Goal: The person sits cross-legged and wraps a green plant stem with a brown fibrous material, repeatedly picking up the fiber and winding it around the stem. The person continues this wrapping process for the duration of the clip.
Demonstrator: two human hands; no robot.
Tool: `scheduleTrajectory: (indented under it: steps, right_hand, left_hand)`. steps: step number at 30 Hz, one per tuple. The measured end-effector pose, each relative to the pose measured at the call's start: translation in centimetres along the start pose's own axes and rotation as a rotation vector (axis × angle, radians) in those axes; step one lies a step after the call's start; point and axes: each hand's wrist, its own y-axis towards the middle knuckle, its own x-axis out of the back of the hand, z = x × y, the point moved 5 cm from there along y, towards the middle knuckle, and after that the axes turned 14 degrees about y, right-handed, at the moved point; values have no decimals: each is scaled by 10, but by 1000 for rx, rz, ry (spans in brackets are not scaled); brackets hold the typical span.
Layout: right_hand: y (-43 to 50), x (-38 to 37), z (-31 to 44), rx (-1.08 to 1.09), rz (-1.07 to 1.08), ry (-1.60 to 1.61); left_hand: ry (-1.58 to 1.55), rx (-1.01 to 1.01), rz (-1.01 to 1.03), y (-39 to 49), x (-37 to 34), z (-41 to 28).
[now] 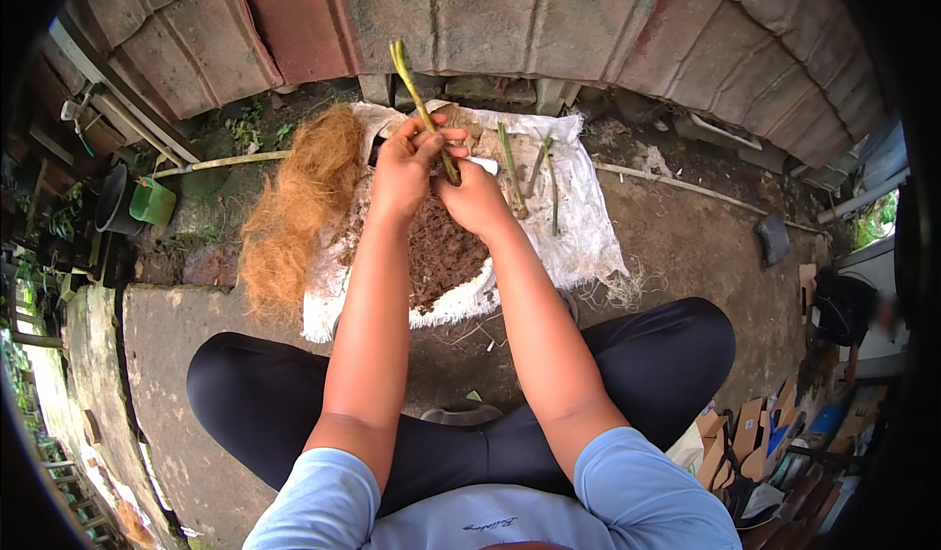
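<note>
A green plant stem cutting (406,73) is raised in front of me, over a white woven sack (586,204). My left hand (406,164) grips it around the middle, fingers curled about the stem. My right hand (470,190) holds the cutting's dark lower end. A small white object (483,164) shows beside my right hand; its kind is unclear. Below my hands lies a heap of brown soil (445,256) on the sack. Several more stem cuttings (553,190) lie on the sack to the right. A long pile of brown plant fiber (294,219) lies along the sack's left side.
Roof tiles (485,20) overhang the far side. A thin bamboo pole (691,184) runs behind the sack. A green plastic container (153,202) and a black bucket (117,201) stand at the left. Cardboard pieces (748,432) lie at the lower right.
</note>
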Motion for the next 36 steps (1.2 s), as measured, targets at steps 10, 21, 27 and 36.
scheduleTrajectory:
  steps: [10, 21, 27, 36]
  right_hand:
    - [-4, -15, 3, 29, -54, -109]
    - [-5, -35, 3, 71, -109, -253]
    - [6, -32, -24, -109, 123, 132]
    - [-2, -32, -3, -121, -59, -168]
  left_hand:
    - [-159, -26, -105, 3, 27, 14]
    - [-145, 14, -48, 3, 35, 9]
    - [-97, 41, 35, -4, 34, -3]
    - [40, 40, 137, -8, 31, 4]
